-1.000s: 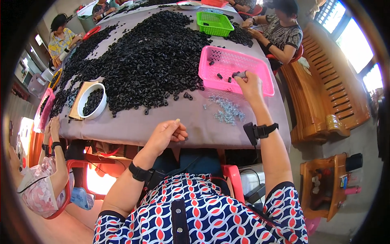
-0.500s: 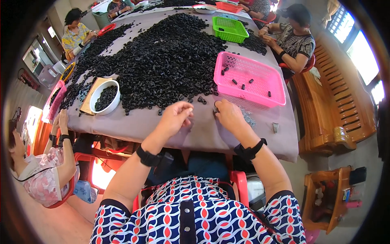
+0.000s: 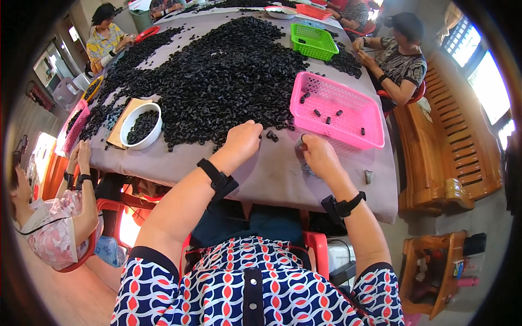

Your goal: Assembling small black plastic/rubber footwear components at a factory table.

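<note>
A large heap of small black plastic parts [image 3: 228, 70] covers the middle of the table. My left hand [image 3: 243, 142] is at the heap's near edge, fingers curled in; whatever they hold is hidden. A few loose black parts [image 3: 272, 136] lie just right of it. My right hand [image 3: 321, 156] is closed in a pinch in front of the pink basket, with something small and greyish at its fingertips that I cannot make out. Beside that hand, small grey bits [image 3: 307, 169] show on the cloth. The pink perforated basket [image 3: 375, 122] holds several black parts.
A white bowl [image 3: 157, 127] of black parts stands at left on a piece of cardboard [image 3: 117, 136]. Farther back is a green basket [image 3: 321, 53]. A small grey piece [image 3: 369, 176] lies near the right table edge. Other people sit around the table; a wooden bench [image 3: 451, 130] stands at right.
My left hand has moved forward and right to the heap's edge, its fingers curling down. The right hand has shifted slightly right and nearer, beside the grey bits.
</note>
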The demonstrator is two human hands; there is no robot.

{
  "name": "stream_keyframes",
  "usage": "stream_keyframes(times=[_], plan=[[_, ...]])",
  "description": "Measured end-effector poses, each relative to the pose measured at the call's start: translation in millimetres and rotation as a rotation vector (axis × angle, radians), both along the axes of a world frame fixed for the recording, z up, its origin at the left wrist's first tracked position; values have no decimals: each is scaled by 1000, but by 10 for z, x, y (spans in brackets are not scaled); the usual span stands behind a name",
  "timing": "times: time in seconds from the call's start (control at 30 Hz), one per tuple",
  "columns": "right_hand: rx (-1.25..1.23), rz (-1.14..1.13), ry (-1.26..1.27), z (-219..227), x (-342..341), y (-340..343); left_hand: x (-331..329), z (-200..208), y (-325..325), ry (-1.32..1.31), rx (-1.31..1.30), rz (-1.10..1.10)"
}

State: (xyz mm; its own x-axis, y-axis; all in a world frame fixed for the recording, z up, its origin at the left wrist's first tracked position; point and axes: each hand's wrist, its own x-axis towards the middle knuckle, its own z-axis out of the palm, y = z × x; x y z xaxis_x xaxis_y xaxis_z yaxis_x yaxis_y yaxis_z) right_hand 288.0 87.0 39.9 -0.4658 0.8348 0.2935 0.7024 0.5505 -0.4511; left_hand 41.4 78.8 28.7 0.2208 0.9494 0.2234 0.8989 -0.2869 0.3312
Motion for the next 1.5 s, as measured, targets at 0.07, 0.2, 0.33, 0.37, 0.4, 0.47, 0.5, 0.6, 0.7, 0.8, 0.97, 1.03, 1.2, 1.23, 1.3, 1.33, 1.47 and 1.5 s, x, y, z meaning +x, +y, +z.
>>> stream_keyframes(times=[0.07, 0.2, 0.33, 0.37, 0.4, 0.47, 0.5, 0.6, 0.7, 0.8, 0.97, 1.03, 1.2, 1.23, 1.3, 1.33, 1.47, 1.5], plan=[[52, -17, -120, -48, -26, 19, -14, -16, -24, -15, 26, -10], [11, -26, -147, -50, 2, 55, -18, 15, -246, -301, 77, -59], [-41, -41, 172, -24, 30, -17, -65, 27, -601, -917, -428, -32], [-130, -35, 308, 13, 15, -48, -76, 2, -665, -1068, -533, -16], [-133, -33, 303, 53, -6, -79, -72, 3, -717, -1073, -533, -14], [-166, -10, 304, 113, -59, -133, -54, 28, -813, -1132, -595, 30], [-161, -12, 299, 93, -52, -112, -30, -4, -829, -1137, -592, 23], [13, 5, 92, 76, -77, -75, 8, -90, -876, -1211, -562, 1], [-178, -6, 364, 198, -147, -137, -9, -97, -920, -1184, -572, 3], [-150, 6, 245, 174, -108, -63, 17, -155, -907, -1297, -576, -39], [-426, 65, 527, 158, -159, -135, 80, -169, -915, -1304, -605, -15], [-460, 76, 543, 169, -201, -175, 112, -102, -927, -1311, -617, -6], [-537, 131, 505, 411, -376, -470, 184, -37, -951, -1379, -583, -45], [-423, 154, 428, 412, -403, -504, 194, -43, -951, -1367, -563, -59], [-309, 176, 349, 429, -434, -556, 195, -52, -960, -1356, -542, -73], [-288, 181, 323, 444, -447, -578, 178, -55, -971, -1341, -531, -80], [-176, 217, 238, 395, -501, -660, 157, 23, -1018, -1226, -570, -22], [-177, 220, 236, 390, -517, -673, 152, 35, -1036, -1228, -568, -19]])
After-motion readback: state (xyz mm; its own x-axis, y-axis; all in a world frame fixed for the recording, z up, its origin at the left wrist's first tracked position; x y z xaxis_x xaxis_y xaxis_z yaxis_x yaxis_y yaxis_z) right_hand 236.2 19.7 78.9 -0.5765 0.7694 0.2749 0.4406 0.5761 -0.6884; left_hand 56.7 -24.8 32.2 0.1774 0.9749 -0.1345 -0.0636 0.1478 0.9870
